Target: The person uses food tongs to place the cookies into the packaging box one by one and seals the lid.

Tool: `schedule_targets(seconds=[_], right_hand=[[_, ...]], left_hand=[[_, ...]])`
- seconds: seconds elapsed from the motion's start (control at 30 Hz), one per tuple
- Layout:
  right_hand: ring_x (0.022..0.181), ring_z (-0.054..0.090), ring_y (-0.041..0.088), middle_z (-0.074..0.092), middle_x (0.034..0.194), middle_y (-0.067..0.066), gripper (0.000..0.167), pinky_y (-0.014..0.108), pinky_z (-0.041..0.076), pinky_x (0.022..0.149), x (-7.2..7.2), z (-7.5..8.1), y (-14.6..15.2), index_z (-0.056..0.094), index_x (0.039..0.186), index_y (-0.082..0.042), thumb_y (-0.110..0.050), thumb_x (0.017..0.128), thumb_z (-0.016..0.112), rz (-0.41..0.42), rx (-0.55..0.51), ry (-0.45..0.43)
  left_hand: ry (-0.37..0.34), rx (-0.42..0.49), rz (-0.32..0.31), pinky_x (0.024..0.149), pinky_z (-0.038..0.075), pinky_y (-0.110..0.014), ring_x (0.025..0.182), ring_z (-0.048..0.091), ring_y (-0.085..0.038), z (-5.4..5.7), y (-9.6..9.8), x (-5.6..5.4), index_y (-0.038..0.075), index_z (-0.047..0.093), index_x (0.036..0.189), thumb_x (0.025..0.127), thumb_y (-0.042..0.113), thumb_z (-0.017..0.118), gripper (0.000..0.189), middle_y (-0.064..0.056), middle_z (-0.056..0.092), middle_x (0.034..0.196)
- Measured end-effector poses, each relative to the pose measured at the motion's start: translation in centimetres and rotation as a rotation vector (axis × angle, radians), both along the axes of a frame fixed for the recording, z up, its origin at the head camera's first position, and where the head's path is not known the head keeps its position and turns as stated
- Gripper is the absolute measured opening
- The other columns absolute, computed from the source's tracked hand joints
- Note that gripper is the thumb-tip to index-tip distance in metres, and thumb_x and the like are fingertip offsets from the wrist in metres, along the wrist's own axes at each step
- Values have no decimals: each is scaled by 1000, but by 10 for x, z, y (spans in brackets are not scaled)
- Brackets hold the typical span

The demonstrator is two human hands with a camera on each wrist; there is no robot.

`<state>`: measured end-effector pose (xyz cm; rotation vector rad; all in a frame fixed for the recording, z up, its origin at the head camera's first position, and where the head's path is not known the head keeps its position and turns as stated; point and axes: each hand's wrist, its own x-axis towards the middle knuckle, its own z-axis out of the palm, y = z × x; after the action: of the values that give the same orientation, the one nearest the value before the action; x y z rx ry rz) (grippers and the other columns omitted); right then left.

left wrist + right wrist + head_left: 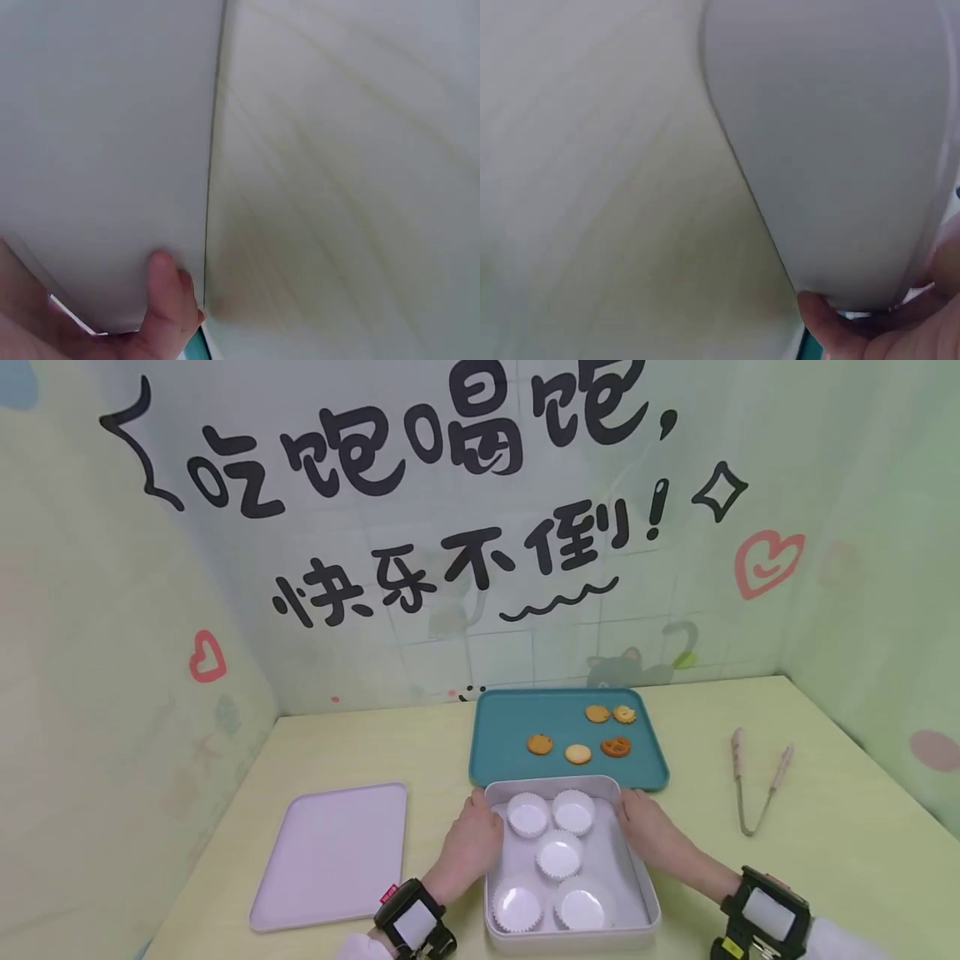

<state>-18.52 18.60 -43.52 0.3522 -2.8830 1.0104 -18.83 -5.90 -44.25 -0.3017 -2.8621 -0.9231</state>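
Note:
A deep pale rectangular tray (pixel 573 939) stands in the front middle of the table, and several white fluted baking cups (pixel 558 856) sit inside it. My left hand (pixel 471 839) grips the tray's left wall near the far corner. On the opposite side, my right hand (pixel 652 828) holds the far right corner. The left wrist view shows left fingers (pixel 165 300) against the outer wall, low by the table. In the right wrist view, right fingers (pixel 832 326) curl at the wall's far end.
Behind the deep tray lies a teal tray (pixel 502 718) bearing several cookies (pixel 577 754) and a pretzel (pixel 616 747). A flat lilac tray (pixel 330 860) lies to the left. Tongs (pixel 757 789) with pink handles rest spread at the right. A printed curtain (pixel 427 660) borders the table (pixel 435 735).

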Motion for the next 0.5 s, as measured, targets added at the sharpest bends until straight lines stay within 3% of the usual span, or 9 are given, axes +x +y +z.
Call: schedule_targets(seconds=[0.17, 0.23, 0.3, 0.4, 0.5], right_hand=[[91, 53, 34, 56, 98, 22, 43, 44, 44, 74, -9, 10, 22, 45, 117, 18, -21, 97, 42, -21, -80, -70], [94, 52, 41, 53, 102, 31, 51, 48, 43, 76, -18, 17, 40, 38, 118, 23, -24, 97, 42, -54, -47, -47], [88, 50, 47, 51, 94, 35, 52, 52, 38, 79, -29, 20, 61, 41, 110, 25, -24, 95, 46, -118, 59, 32], [73, 47, 50, 44, 73, 35, 51, 54, 36, 71, -45, 17, 97, 43, 80, 23, -26, 90, 54, -242, 312, 181], [58, 41, 45, 32, 59, 28, 61, 49, 33, 54, -52, 5, 127, 33, 63, 19, -32, 86, 58, -384, 486, 207]], left_hand=[[-49, 45, -14, 54, 44, -42, 69, 53, -30, 2, -3, 6, -14, 40, 109, 89, 7, 45, 30, -21, 49, 87], [-55, 36, -23, 54, 44, -42, 69, 53, -29, 3, -4, 11, -14, 40, 109, 89, 9, 46, 31, -21, 50, 88], [-57, 25, -32, 53, 43, -43, 68, 54, -30, 4, -5, 16, -13, 40, 109, 89, 9, 46, 31, -21, 50, 87], [-56, 10, -35, 51, 43, -43, 67, 55, -33, 5, -5, 22, -12, 39, 110, 89, 9, 46, 30, -21, 52, 84], [-54, -1, -39, 47, 42, -42, 64, 56, -33, 5, -5, 25, -11, 40, 109, 90, 7, 45, 28, -20, 53, 78]])
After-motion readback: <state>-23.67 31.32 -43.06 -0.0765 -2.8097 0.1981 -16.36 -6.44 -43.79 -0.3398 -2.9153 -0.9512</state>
